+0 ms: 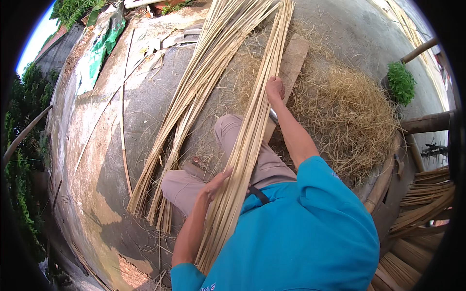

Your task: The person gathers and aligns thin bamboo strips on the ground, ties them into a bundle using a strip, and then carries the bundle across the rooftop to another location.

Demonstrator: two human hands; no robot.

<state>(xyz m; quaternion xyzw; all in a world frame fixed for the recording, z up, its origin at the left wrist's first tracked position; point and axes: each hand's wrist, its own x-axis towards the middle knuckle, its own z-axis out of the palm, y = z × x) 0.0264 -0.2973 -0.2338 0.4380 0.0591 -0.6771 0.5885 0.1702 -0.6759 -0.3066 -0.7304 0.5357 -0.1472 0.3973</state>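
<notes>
A long bundle of split bamboo strips (249, 127) lies slantwise across my lap, from beside my left elbow up to the far edge of the view. My left hand (218, 183) grips its left side near my waist; the fingers beneath are partly hidden. Farther up, my right hand (275, 88) is closed like a fist at the bundle's right edge, its fingertips out of sight. Beside that hand, a flat wooden board (294, 56) slopes away under the strips. Part of a shiny metal thing (273, 115) shows below my right wrist, mostly covered.
More bamboo strips (187, 104) lie in bundles on the concrete to my left. A heap of curly shavings (354, 114) spreads on my right, near a bamboo pole (383, 182) and a green plant (401, 83). Thin sticks (122, 111) and a green-white sheet (103, 51) lie farther left.
</notes>
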